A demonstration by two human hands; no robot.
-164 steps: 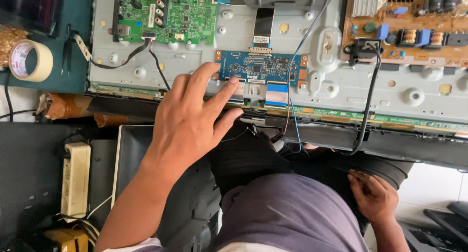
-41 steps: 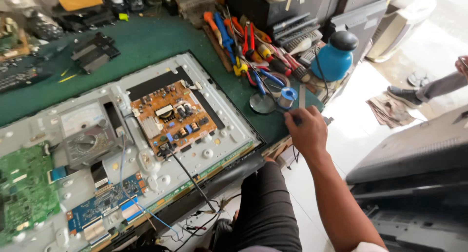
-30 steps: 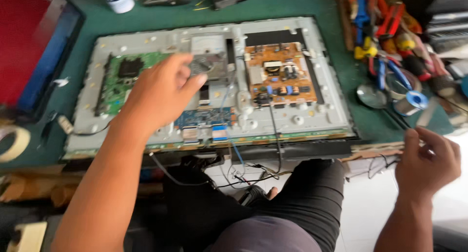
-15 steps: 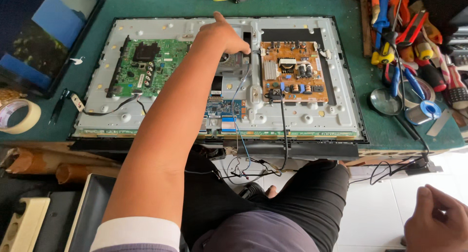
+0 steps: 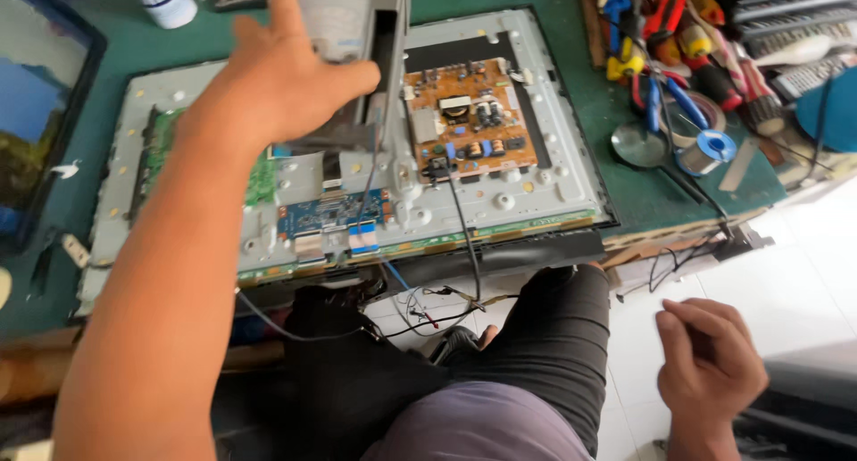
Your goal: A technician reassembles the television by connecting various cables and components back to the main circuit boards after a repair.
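Left hand [image 5: 286,77] lifts the grey metal cover plate [image 5: 357,59] off the opened television back panel [image 5: 536,193], fingers clamped on it. Right hand [image 5: 710,367] hangs loosely curled, seemingly empty. Next it needs setting clear of the brown power board [image 5: 469,126].

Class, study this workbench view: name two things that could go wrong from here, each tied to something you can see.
1. The left hand lifts the grey metal bracket over the brown circuit board; if it slips, it could knock components.
2. The loose black cable hangs off the panel edge toward the person's knees; a leg could snag it.

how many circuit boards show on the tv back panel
3: a brown board right of centre, a blue board near the front edge, a green board mostly behind the left hand. Others may be hidden.
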